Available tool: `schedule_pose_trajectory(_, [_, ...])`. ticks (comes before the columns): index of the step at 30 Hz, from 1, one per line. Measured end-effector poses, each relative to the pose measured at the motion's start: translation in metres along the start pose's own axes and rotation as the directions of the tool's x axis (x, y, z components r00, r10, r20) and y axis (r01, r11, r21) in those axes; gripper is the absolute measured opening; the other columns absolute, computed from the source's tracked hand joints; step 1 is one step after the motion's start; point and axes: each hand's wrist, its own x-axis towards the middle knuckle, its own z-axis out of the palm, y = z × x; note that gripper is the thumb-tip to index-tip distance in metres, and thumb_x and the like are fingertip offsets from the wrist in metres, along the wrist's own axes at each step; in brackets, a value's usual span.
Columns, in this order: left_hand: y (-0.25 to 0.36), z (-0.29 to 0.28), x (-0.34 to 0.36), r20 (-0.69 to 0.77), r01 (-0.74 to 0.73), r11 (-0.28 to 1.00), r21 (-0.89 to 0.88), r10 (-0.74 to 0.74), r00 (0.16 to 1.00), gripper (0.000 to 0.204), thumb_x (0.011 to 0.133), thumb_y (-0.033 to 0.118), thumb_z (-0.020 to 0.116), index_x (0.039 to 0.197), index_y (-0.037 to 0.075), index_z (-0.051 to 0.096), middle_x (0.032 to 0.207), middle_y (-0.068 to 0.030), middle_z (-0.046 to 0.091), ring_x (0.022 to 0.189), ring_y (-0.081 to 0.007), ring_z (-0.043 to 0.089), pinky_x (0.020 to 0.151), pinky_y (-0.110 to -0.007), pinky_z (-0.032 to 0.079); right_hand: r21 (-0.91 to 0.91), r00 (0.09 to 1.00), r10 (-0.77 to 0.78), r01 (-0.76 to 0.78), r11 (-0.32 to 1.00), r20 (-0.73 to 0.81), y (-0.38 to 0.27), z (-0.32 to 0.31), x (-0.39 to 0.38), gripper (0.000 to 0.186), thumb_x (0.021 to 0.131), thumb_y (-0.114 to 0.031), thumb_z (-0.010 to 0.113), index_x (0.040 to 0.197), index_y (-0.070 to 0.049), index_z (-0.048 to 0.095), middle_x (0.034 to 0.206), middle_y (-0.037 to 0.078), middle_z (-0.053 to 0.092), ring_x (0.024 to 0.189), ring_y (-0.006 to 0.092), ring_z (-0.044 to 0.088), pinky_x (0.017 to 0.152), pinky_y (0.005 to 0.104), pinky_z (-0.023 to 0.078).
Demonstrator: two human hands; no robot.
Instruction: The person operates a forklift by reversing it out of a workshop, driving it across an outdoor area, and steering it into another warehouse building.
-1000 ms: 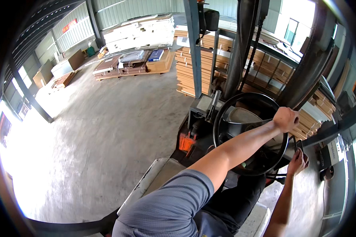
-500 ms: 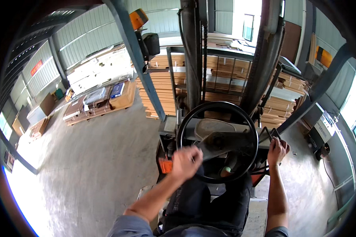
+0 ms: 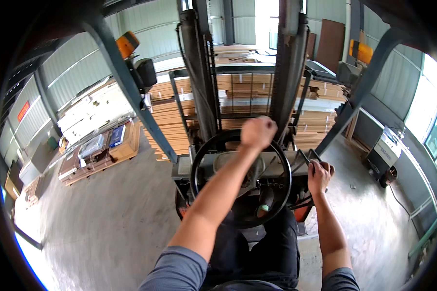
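I am seated at the controls of a forklift. The black steering wheel [image 3: 193, 177] is in front of my lap. My left hand [image 3: 258, 132] is closed in a fist at the wheel's upper rim, its forearm crossing over the wheel; what lies under the fingers is hidden. To the right of the wheel, my right hand [image 3: 320, 175] is curled around the black control levers [image 3: 303, 156], mostly covering their tops. A foot shows through the wheel's lower part.
Ahead rises the dark mast [image 3: 199, 72], with stacked brown boards [image 3: 164, 128] beyond it. Blue-grey posts [image 3: 126, 92] flank the cab. A pallet [image 3: 124, 155] of flat packs lies on the left floor. A white machine [image 3: 384, 149] stands by the right wall.
My left hand has swung from the wheel's lower left up to its top. My right hand stays at the levers. The surroundings have shifted leftward in view.
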Motion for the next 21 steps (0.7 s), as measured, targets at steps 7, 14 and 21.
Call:
schedule_pose_trajectory(7, [-0.063, -0.044, 0.002, -0.237, 0.009, 0.995, -0.097, -0.032, 0.971, 0.033, 0.099, 0.028, 0.062, 0.082, 0.000, 0.067, 0.071, -0.0204, 0.066, 0.067, -0.0390, 0.066, 0.065, -0.044, 0.052, 0.043, 0.999, 0.011, -0.009, 0.999, -0.037, 0.014, 0.002, 0.012, 0.016, 0.092, -0.025, 0.069, 0.101, -0.014, 0.077, 0.092, 0.005, 0.076, 0.100, 0.0245, 0.066, 0.102, 0.0451, 0.037])
schedule_pose_trajectory(14, [-0.010, -0.011, 0.001, -0.146, 0.108, 0.994, 0.016, -0.105, 0.984, 0.032, 0.095, 0.039, 0.062, 0.096, 0.010, 0.078, 0.090, -0.0175, 0.074, 0.084, -0.0368, 0.073, 0.074, -0.046, 0.057, 0.027, 1.000, 0.001, 0.000, 1.000, -0.027, -0.003, 0.005, 0.015, 0.015, 0.092, -0.024, 0.070, 0.101, -0.015, 0.078, 0.093, 0.004, 0.076, 0.104, 0.0237, 0.064, 0.103, 0.0450, 0.038])
schedule_pose_trajectory(21, [0.080, 0.056, -0.158, 0.091, -0.280, 0.945, -0.169, 0.298, 0.950, 0.023, 0.089, 0.026, 0.069, 0.075, 0.009, 0.069, 0.074, -0.0155, 0.070, 0.070, -0.0350, 0.069, 0.065, -0.049, 0.053, -0.092, 1.000, -0.015, 0.014, 0.996, -0.012, 0.017, -0.011, -0.020, 0.017, 0.094, -0.024, 0.068, 0.105, -0.015, 0.078, 0.096, 0.006, 0.074, 0.104, 0.0267, 0.064, 0.103, 0.0453, 0.040])
